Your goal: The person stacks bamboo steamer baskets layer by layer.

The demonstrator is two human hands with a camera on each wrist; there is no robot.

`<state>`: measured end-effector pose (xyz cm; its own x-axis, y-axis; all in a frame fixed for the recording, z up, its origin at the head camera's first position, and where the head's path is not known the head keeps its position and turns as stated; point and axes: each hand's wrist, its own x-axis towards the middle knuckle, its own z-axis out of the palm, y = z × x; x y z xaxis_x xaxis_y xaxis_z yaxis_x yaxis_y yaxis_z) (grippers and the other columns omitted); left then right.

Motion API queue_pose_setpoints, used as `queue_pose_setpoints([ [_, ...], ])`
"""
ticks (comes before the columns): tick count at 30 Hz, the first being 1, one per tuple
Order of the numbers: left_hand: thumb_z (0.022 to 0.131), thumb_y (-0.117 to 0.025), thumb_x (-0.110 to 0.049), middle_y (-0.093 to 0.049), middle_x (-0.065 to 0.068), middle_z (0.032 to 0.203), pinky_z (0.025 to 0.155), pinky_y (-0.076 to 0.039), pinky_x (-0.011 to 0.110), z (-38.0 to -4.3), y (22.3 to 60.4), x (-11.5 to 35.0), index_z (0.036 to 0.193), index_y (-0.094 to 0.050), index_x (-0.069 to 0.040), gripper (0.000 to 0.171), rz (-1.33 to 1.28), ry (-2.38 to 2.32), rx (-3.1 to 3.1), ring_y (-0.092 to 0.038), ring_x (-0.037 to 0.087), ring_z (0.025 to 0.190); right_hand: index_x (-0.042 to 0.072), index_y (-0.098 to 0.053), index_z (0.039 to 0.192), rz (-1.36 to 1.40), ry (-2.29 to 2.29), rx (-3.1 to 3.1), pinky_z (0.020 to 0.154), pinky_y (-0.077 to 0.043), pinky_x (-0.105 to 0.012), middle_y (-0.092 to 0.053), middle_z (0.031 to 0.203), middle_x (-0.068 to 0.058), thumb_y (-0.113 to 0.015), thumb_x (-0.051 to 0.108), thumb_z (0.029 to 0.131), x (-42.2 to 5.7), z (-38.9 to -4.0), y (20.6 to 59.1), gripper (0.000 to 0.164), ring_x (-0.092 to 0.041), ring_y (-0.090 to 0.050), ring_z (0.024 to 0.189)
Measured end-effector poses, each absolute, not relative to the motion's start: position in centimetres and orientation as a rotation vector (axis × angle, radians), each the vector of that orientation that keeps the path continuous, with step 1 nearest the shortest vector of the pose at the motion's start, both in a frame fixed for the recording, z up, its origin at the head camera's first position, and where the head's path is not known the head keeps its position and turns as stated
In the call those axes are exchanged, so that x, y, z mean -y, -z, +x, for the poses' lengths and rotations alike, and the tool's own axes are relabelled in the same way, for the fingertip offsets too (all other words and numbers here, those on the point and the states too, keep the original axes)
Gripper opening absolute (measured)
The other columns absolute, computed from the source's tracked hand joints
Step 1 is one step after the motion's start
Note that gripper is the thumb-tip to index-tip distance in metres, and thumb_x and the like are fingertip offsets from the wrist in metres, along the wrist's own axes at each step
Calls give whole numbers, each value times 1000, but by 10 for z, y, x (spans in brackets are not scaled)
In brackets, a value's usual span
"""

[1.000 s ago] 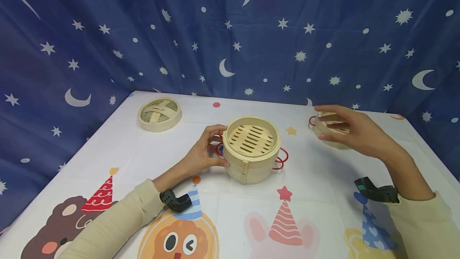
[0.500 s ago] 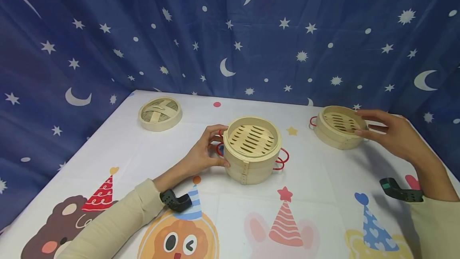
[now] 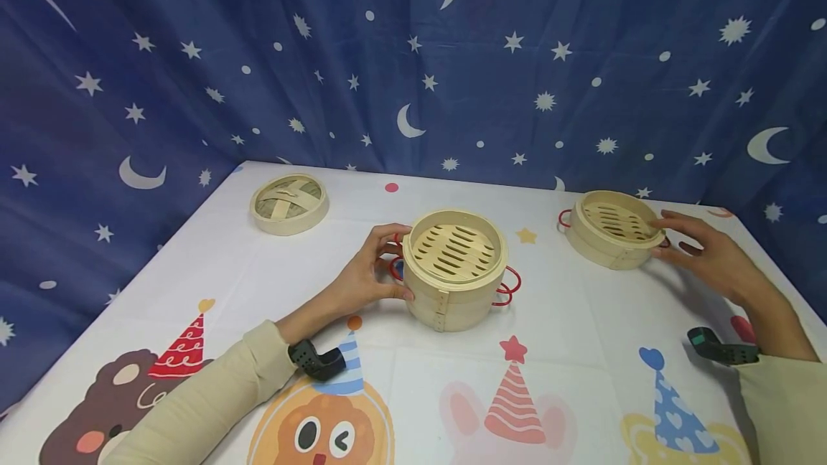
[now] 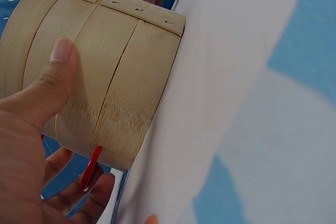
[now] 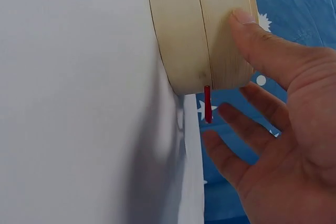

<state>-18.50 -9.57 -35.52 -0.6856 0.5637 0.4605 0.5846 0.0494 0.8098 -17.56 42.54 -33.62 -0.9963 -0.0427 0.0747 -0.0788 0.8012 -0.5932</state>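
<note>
Two stacked bamboo steamer baskets stand on the table, slatted floor showing and red loop handles at the sides. My left hand holds the stack from the left, thumb on the near wall and fingers round the far side. In the left wrist view the thumb lies flat on the wall above a red handle. A single steamer basket sits at the back right. My right hand grips its right side, thumb on the wall and index fingertip at the rim, around the red handle.
A woven bamboo lid lies at the back left. The white tablecloth carries printed animals in party hats. Behind the table hangs a blue curtain with moons and stars.
My right hand has moved right, from over the single basket to its right side, and its fingers have closed in on the rim. The left hand and the stack have stayed put.
</note>
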Motion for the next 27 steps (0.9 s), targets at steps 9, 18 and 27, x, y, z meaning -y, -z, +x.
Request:
queue_pose_setpoints([
  [9,65,-82,11,-46,25,131,82,-43,59,-184,355,96,137,-27,-3,92,-1225,1764,2278,-50,40,112,1,-39,143,107,-981,2950,89,-33,-71,-16,153,-27,-66,27,92,-427,-177,341,63,-58,-35,121],
  [18,65,-82,10,-47,24,128,82,-43,58,-184,354,95,136,-28,-2,90,-1222,1764,2288,-51,38,111,5,-42,142,97,-911,2949,88,-36,-69,-21,152,-25,-67,28,91,-427,-176,341,61,-56,-41,117],
  [27,63,-84,8,-48,17,131,82,-45,53,-200,378,98,141,-27,-10,98,-1217,1761,2283,-52,32,112,8,-24,151,14,-950,2947,92,-26,-71,-18,151,-29,-62,38,93,-430,-177,347,75,-57,-16,132],
])
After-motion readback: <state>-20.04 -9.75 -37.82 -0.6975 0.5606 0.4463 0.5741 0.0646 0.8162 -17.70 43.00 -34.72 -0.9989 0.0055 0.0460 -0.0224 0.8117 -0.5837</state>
